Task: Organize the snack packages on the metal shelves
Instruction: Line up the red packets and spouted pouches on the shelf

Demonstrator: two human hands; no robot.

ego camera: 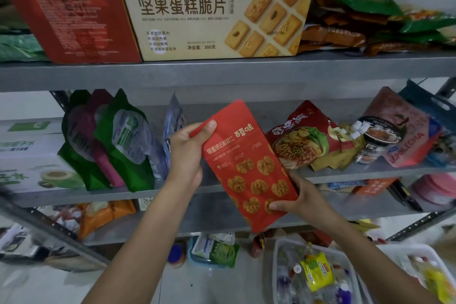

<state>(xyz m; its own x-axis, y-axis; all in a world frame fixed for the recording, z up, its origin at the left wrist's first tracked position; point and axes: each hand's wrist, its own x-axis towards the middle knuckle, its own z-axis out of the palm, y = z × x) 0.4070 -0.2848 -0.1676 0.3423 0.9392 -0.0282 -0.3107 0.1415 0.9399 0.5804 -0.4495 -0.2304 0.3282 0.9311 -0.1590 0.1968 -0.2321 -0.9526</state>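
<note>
I hold a red snack bag printed with walnuts (249,163) in front of the middle metal shelf (222,189). My left hand (188,153) grips its upper left corner, thumb on the front. My right hand (301,198) pinches its lower right edge. The bag tilts, top toward the left. Behind it on the same shelf stand green and purple bags (111,140) at left and a red noodle package (303,136) at right.
The top shelf carries a cream biscuit box (212,15), a red box (71,12) and a pile of green and brown packets (375,7). A pink tea bag (404,128) leans at the right. White bins of small items (313,276) sit on the floor below.
</note>
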